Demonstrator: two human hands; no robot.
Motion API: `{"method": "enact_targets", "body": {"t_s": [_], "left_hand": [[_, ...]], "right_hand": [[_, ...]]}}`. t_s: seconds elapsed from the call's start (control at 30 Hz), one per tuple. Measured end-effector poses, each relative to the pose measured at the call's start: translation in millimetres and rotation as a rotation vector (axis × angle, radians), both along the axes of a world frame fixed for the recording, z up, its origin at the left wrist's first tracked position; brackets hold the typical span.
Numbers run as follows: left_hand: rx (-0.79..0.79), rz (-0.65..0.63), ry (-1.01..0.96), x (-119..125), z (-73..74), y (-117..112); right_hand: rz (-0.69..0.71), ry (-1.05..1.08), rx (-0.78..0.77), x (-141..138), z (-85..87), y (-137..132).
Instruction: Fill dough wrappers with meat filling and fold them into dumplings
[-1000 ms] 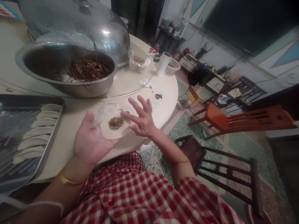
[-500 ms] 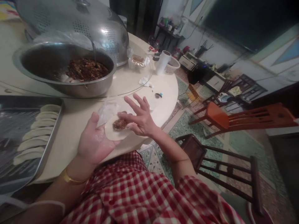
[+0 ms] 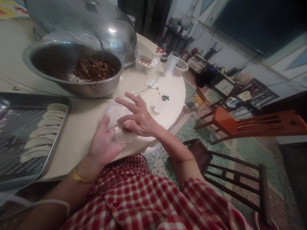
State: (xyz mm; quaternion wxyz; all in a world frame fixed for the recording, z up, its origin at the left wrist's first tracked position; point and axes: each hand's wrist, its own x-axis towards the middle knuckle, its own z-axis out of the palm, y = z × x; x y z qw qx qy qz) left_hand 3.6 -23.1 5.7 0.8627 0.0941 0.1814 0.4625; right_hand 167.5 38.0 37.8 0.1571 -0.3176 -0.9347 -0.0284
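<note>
My left hand (image 3: 103,142) supports a round dumpling wrapper (image 3: 122,136) on its fingers, its thumb raised at the near side. Dark minced filling (image 3: 126,129) shows in part on the wrapper. Over it, my right hand (image 3: 139,119) has its thumb and index finger on the wrapper's far edge, which is curled up, while its other fingers fan out. Left of the hands, a metal tray (image 3: 64,123) bears a column of folded dumplings (image 3: 44,131). A steel bowl (image 3: 79,89) of brown filling (image 3: 94,69) stands behind, with a utensil handle leaning out.
A perforated metal dome cover (image 3: 115,38) stands behind the bowl on the round table (image 3: 79,127). Toward the right are a clear-wrapped package (image 3: 146,62), a paper roll (image 3: 172,64), a white basket (image 3: 181,67) and a small dark item (image 3: 165,97). Wooden chairs (image 3: 223,119) stand on the floor.
My right thumb and index finger have lifted the wrapper's edge over the filling, which is now mostly covered. The whole view has shifted slightly, with things appearing farther right.
</note>
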Motion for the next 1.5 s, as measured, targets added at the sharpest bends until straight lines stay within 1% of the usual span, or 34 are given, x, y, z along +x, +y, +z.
{"method": "enact_targets", "body": {"t_s": [0.07, 0.13, 0.2, 0.3, 0.4, 0.43, 0.47, 0.5, 0.53, 0.57, 0.63, 0.7, 0.73, 0.77, 0.8, 0.83, 0.87, 0.93, 1.0, 1.03, 1.07, 1.1, 1.17, 1.27, 1.3, 1.33, 1.4, 1.5], "left_hand": [[-0.007, 0.019, -0.018, -2, -1.2, 1], [-0.001, 0.021, -0.073, -6, -1.9, 2], [0.016, 0.017, -0.105, -10, -1.6, 3], [0.008, 0.043, -0.05, -16, 1.8, 6], [-0.02, 0.143, 0.024, -18, 9.4, 9], [-0.017, 0.189, 0.043, -17, 12.8, 9], [-0.011, 0.235, 0.066, -16, 16.3, 10], [-0.005, 0.281, 0.092, -15, 19.7, 10], [-0.004, 0.327, 0.121, -13, 22.8, 10], [-0.006, 0.363, 0.148, -12, 25.2, 10], [-0.006, 0.39, 0.178, -9, 27.8, 9], [0.023, 0.379, 0.176, -8, 27.7, 7], [0.043, 0.369, 0.17, -8, 27.0, 6], [0.062, 0.361, 0.163, -8, 26.1, 6], [0.078, 0.354, 0.156, -8, 25.3, 5], [0.088, 0.347, 0.15, -8, 24.6, 5], [0.091, 0.339, 0.144, -8, 24.0, 5], [0.073, 0.334, 0.145, -9, 23.4, 6], [0.034, 0.343, 0.162, -10, 23.5, 7], [0.015, 0.346, 0.173, -10, 23.8, 8], [0.003, 0.347, 0.181, -10, 24.4, 8], [-0.005, 0.342, 0.186, -10, 25.1, 8], [-0.02, 0.32, 0.187, -9, 27.4, 8], [-0.053, 0.284, 0.185, -6, 31.7, 7], [-0.064, 0.278, 0.185, -6, 32.9, 6], [-0.07, 0.278, 0.186, -6, 33.9, 6], [-0.071, 0.278, 0.185, -7, 34.7, 5], [-0.052, 0.244, 0.163, -10, 33.7, 3]], "right_hand": [[0.033, -0.029, -0.003, -4, 2.7, -2], [0.015, -0.038, 0.042, -7, 1.7, -7], [-0.002, -0.023, 0.135, -10, -3.7, -13], [0.034, 0.012, 0.272, -13, -16.6, -27], [0.043, 0.147, 0.358, -8, -27.7, -42], [0.039, 0.236, 0.361, -5, -30.2, -46], [0.027, 0.343, 0.326, -2, -32.1, -50], [0.011, 0.455, 0.236, 1, -33.6, -53], [-0.011, 0.568, 0.078, 4, -34.6, -56], [-0.04, 0.684, -0.139, 5, -35.4, -58], [-0.094, 0.923, -0.665, 5, -36.7, -59], [-0.081, 1.137, -1.164, 3, -37.7, -58], [-0.051, 1.221, -1.359, 1, -38.1, -57], [-0.015, 1.284, -1.51, 0, -38.4, -55], [0.017, 1.329, -1.621, -1, -38.6, -54], [0.034, 1.362, -1.696, -1, -38.9, -53], [0.028, 1.386, -1.74, -1, -39.4, -53], [-0.027, 1.408, -1.769, 2, -41.3, -52], [-0.104, 1.4, -1.722, 6, -44.5, -53], [-0.14, 1.389, -1.66, 8, -46.4, -53], [-0.165, 1.372, -1.563, 10, -48.2, -54], [-0.18, 1.343, -1.431, 11, -49.9, -56], [-0.181, 1.218, -1.072, 12, -53.0, -58], [-0.117, 0.871, -0.437, 12, -57.4, -60], [-0.095, 0.76, -0.252, 13, -58.9, -59], [-0.08, 0.676, -0.1, 14, -60.1, -59], [-0.089, 0.597, 0.1, 18, -61.4, -56], [-0.116, 0.603, 0.298, 22, -58.7, -52]]}}
